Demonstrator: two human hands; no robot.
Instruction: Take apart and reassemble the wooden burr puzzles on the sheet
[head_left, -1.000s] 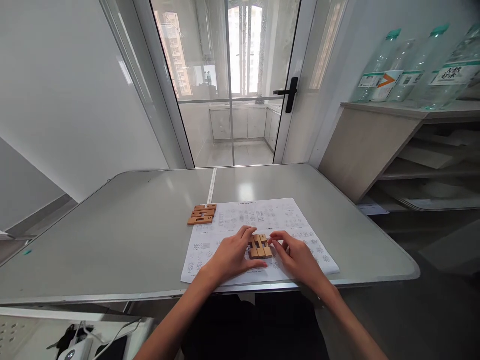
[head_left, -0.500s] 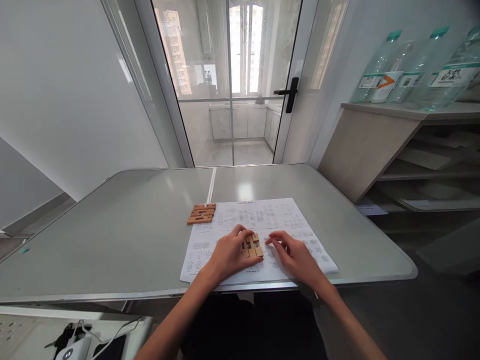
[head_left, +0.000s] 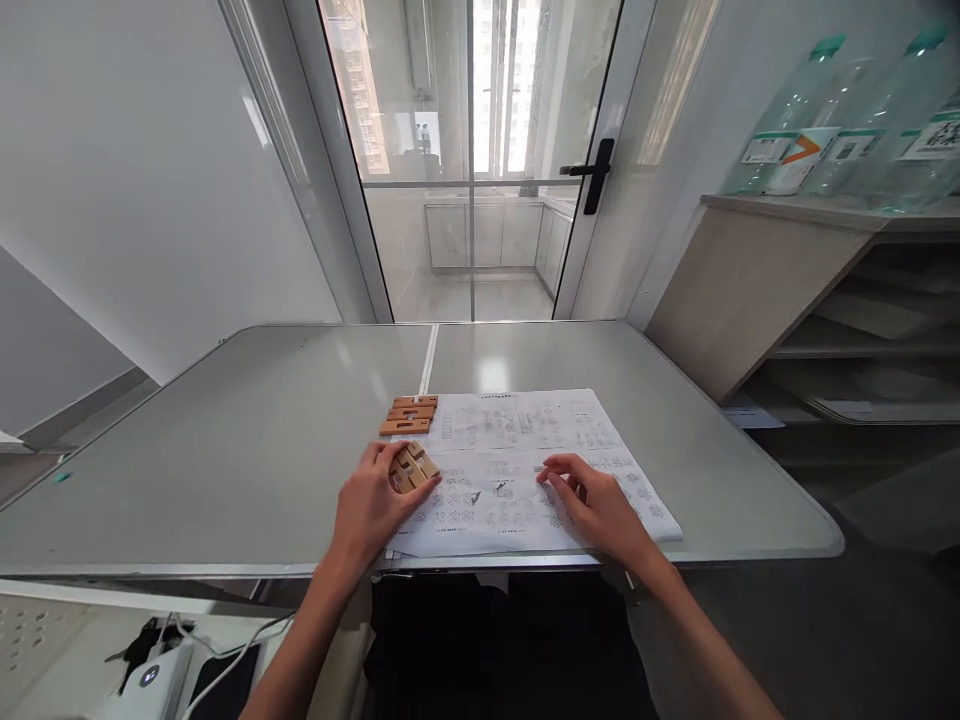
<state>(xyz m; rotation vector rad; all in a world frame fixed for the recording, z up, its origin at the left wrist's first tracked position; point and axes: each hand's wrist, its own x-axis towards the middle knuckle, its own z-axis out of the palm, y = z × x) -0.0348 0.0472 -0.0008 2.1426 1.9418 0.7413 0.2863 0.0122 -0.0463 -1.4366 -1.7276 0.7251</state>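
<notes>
One small green scrap [head_left: 61,477] out at the far left of the grey table [head_left: 262,430], and below it, on a lower white surface, we have a white box [head_left: 156,685] with a round dark mark, a pale cable [head_left: 238,662] looping just beside it. On to the left hand [head_left: 371,510], and it's a good firm hold: fingers bent over the far side, thumb along the near side, the light wooden blocks [head_left: 415,467] caught between them. They sit slanted at the left edge of the printed sheet [head_left: 525,430]; whether they touch it or hang just above, I can't tell from here. Just beyond them, at the sheet's far left corner, a row of darker wooden blocks [head_left: 409,414] lies on its own, clear of the fingers. Across the paper now, rows of little drawings, two small greyish bits near its middle too tiny to make out. And the right hand [head_left: 592,500], over the sheet's right half: half curled, thumb close to the forefinger, and I can't tell whether anything is pinched at the tips. Far right, clear bottles [head_left: 795,130] with green caps stand together on top of a wooden shelf unit [head_left: 780,270].
</notes>
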